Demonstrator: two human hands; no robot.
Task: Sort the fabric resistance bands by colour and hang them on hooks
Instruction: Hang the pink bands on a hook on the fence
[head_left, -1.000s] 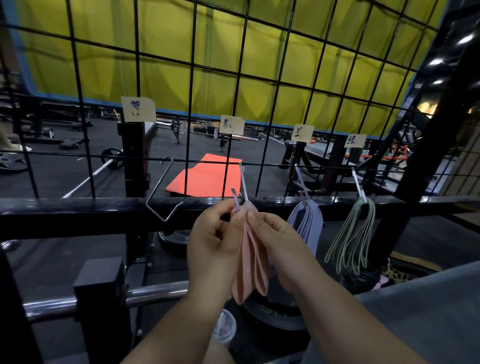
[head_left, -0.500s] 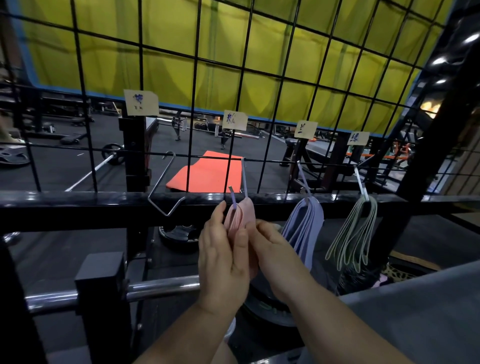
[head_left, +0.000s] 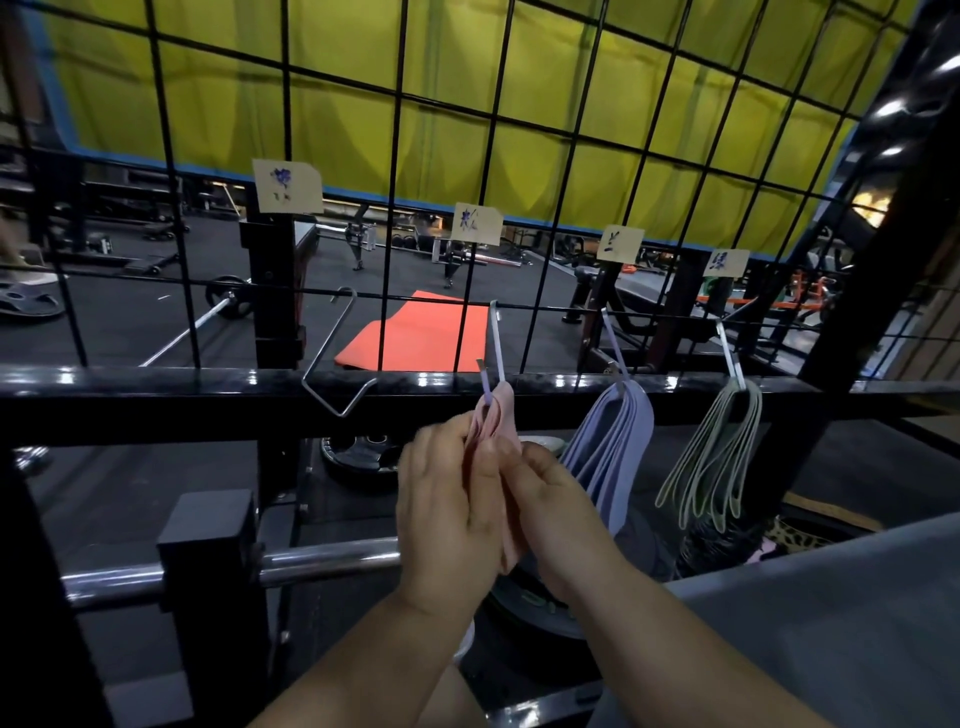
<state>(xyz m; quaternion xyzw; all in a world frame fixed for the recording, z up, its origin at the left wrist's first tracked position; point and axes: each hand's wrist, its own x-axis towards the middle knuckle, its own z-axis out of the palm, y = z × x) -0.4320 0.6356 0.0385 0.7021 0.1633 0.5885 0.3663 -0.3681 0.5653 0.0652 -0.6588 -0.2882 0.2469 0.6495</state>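
Observation:
Pink fabric bands (head_left: 498, 415) hang from the second metal hook (head_left: 496, 343) on the black wire grid (head_left: 395, 93). My left hand (head_left: 449, 514) and my right hand (head_left: 550, 509) both pinch the pink bands just below the hook, fingers curled round the fabric. To the right, lilac-blue bands (head_left: 610, 452) hang on the third hook (head_left: 613, 340), and pale green bands (head_left: 711, 457) on the fourth hook (head_left: 730, 353). The leftmost hook (head_left: 337, 364) carries nothing. Paper labels (head_left: 475, 223) sit above each hook.
A thick black rail (head_left: 156, 395) crosses in front of the grid at hook height. A chrome barbell (head_left: 322, 564) lies below my hands, with weight plates (head_left: 358, 457) behind. A grey surface (head_left: 831, 623) fills the lower right.
The pink bands went from being lifted at the hook tip to hanging on it. Both hands slid down the fabric, still holding it.

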